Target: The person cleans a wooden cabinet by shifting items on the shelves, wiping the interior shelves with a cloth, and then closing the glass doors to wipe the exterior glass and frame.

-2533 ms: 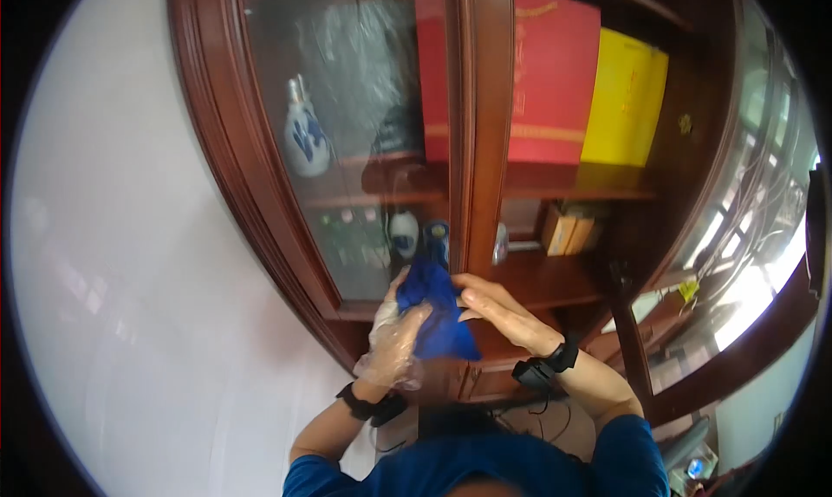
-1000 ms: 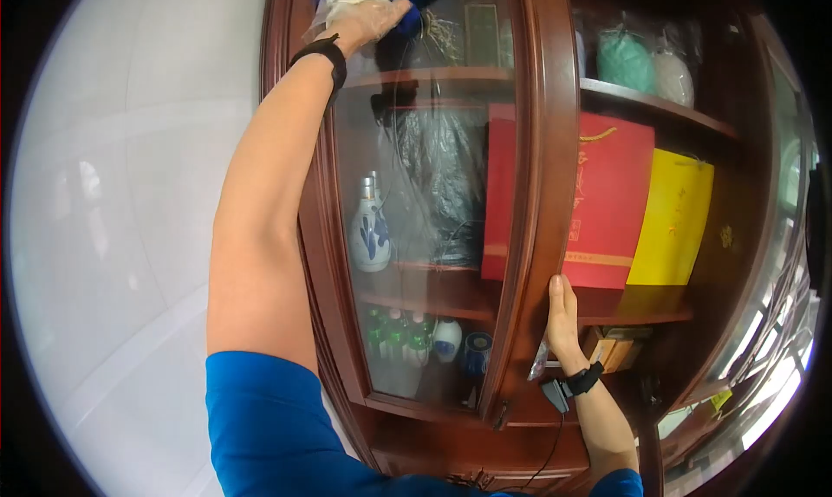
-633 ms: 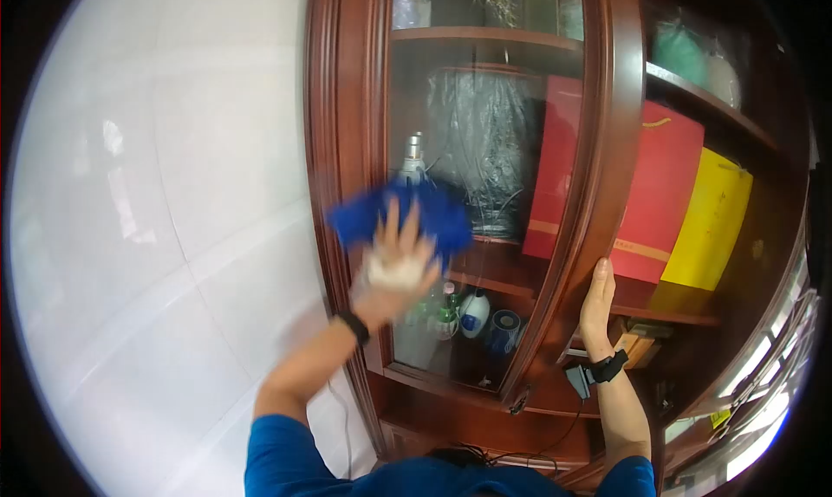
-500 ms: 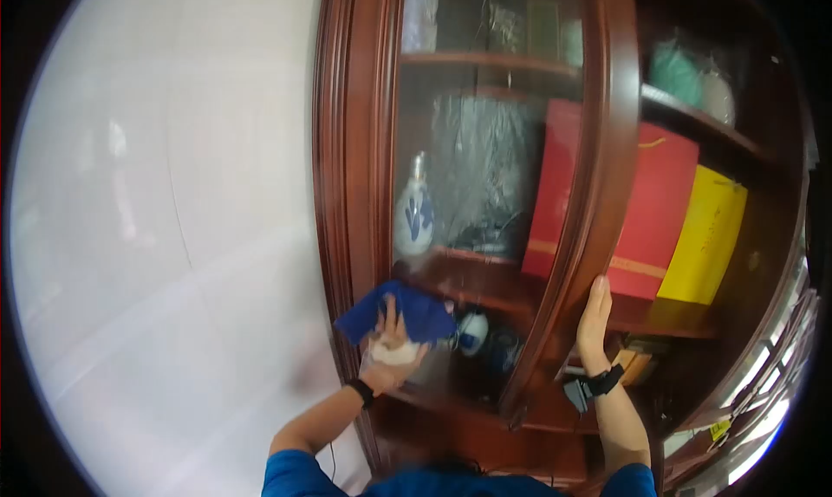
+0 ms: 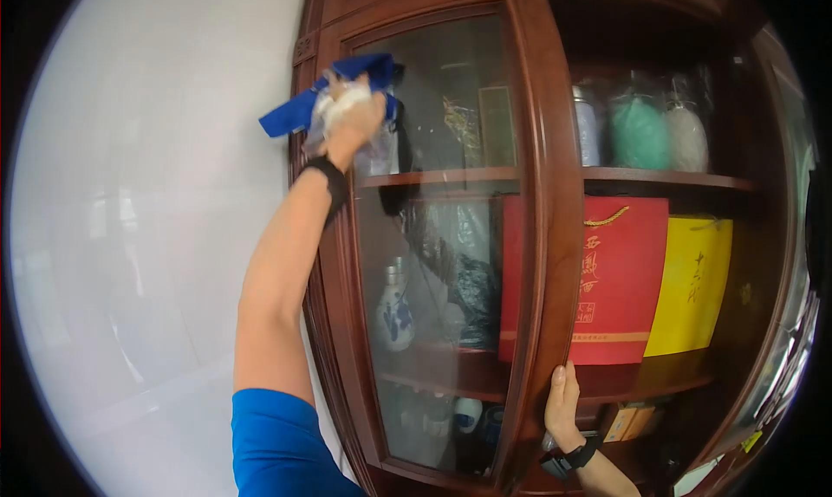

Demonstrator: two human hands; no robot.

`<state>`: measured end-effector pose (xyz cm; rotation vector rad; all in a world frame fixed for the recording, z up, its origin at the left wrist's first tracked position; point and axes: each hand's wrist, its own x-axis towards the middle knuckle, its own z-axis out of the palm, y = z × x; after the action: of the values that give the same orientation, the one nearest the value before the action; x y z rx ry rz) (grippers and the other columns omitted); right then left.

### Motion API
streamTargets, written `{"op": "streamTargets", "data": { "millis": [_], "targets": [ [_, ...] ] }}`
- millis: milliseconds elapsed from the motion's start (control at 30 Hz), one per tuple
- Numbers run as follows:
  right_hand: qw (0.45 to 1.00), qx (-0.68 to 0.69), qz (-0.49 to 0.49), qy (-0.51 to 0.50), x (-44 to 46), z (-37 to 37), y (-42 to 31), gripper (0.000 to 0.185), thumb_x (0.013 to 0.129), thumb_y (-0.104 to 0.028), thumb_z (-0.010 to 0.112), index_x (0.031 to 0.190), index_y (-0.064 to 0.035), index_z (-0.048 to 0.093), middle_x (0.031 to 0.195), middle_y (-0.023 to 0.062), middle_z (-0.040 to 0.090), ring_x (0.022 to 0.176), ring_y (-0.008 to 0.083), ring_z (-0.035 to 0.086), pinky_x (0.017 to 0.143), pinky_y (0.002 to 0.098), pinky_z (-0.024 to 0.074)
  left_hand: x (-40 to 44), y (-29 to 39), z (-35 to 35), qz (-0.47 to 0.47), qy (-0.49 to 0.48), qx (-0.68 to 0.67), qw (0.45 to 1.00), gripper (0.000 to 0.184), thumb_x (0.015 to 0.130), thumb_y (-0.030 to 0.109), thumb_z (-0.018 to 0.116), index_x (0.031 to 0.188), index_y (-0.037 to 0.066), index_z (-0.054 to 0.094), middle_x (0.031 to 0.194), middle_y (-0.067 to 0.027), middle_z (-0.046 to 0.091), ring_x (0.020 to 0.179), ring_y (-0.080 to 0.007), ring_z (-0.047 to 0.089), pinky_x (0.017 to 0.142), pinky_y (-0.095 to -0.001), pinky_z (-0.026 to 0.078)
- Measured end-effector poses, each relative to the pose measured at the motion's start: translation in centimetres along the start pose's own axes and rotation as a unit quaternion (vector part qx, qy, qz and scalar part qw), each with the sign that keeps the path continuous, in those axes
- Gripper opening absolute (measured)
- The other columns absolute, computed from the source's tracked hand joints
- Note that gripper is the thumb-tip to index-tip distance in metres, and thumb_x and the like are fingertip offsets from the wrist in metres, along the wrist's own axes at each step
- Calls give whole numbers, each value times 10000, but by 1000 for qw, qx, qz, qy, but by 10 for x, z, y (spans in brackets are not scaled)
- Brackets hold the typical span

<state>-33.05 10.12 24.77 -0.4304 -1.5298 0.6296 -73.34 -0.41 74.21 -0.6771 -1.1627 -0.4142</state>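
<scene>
My left hand [image 5: 348, 120] is raised to the upper left of the glass-fronted cabinet door [image 5: 548, 237] and presses a blue cloth [image 5: 290, 114] against the wooden frame and glass edge. Something white and partly clear, whose kind I cannot make out, lies over the back of this hand. Lower down, my right hand [image 5: 563, 402] grips the free edge of the same door, its fingers close together and partly hidden by the frame. The door stands ajar, its glass pane [image 5: 433, 263] showing shelves behind it.
Inside the cabinet stand a red gift bag [image 5: 620, 280], a yellow bag [image 5: 693, 289], a green wrapped bottle [image 5: 640, 129] and a pale wrapped bottle [image 5: 686, 137]. A blue-and-white bottle [image 5: 396, 311] shows through the glass. A white wall [image 5: 165, 237] borders the cabinet's left side.
My left hand and the blue cloth have moved from low on the door up to its top left. The view has tilted upward. My right hand stays at the door's edge.
</scene>
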Motion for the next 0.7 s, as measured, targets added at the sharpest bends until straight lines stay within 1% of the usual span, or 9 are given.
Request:
{"op": "streamTargets", "data": {
  "millis": [67,133,200,267,300,333,467,533,700],
  "targets": [
    [999,0,-36,10,2,-1,3,412,1108,-276,397,1228,91,541,928,273,610,830,351,577,792,449,472,38,10,-42,-100,18,-96,990,503,959,411,476,1156,26,733,1233,-290,687,1182,-526,608,1213,-600,270],
    [999,6,-36,21,1,-1,4,403,1096,-304,428,1175,74,542,847,271,578,782,400,579,736,466,460,103,-9,36,-119,-62,-16,991,353,897,305,558,1004,49,778,1001,-221,758,978,-427,721,897,-550,550],
    [1000,-26,0,-6,0,-7,0,437,1095,-329,433,1202,82,536,827,266,575,776,408,591,717,475,457,136,23,49,-21,-62,14,998,268,880,234,582,959,65,774,979,-191,761,915,-369,740,825,-468,586],
    [1000,-24,-3,-7,3,-8,1,449,1096,-333,433,1214,89,531,818,261,571,762,397,584,709,475,455,111,62,-47,146,221,68,962,164,799,173,650,661,123,721,683,-141,700,620,-315,686,558,-464,507],
    [1000,-23,-5,-10,1,-7,2,462,1097,-338,433,1227,96,527,808,256,567,749,385,577,701,475,453,130,73,-11,150,185,141,961,167,827,173,625,703,121,724,720,-137,710,653,-307,690,570,-474,499],
    [1000,-20,-4,-19,-1,-7,4,462,1097,-338,433,1227,96,527,808,256,567,749,385,577,701,475,453,122,90,-18,125,276,-116,946,207,894,190,574,776,128,731,809,-138,731,754,-314,703,638,-472,512],
    [1000,14,-17,-14,4,-6,8,440,1095,-306,448,1238,104,526,801,235,550,717,326,526,683,447,448,113,147,-147,-58,-12,-261,963,417,939,420,489,1053,116,751,1148,-179,713,1121,-401,634,977,-513,474],
    [1000,14,-16,-12,2,-5,16,410,1096,-273,448,1218,110,531,805,220,552,711,309,515,666,438,435,122,147,-108,22,132,-165,977,462,918,419,511,1198,122,729,1305,-164,650,1215,-416,578,1002,-526,469],
    [1000,2,-16,-24,4,-8,5,375,1103,-242,434,1173,112,538,785,197,543,692,276,494,640,434,414,83,166,-141,18,80,-242,967,492,888,339,559,1308,100,657,1403,-182,578,1311,-424,507,1076,-537,425]
  ]
}}
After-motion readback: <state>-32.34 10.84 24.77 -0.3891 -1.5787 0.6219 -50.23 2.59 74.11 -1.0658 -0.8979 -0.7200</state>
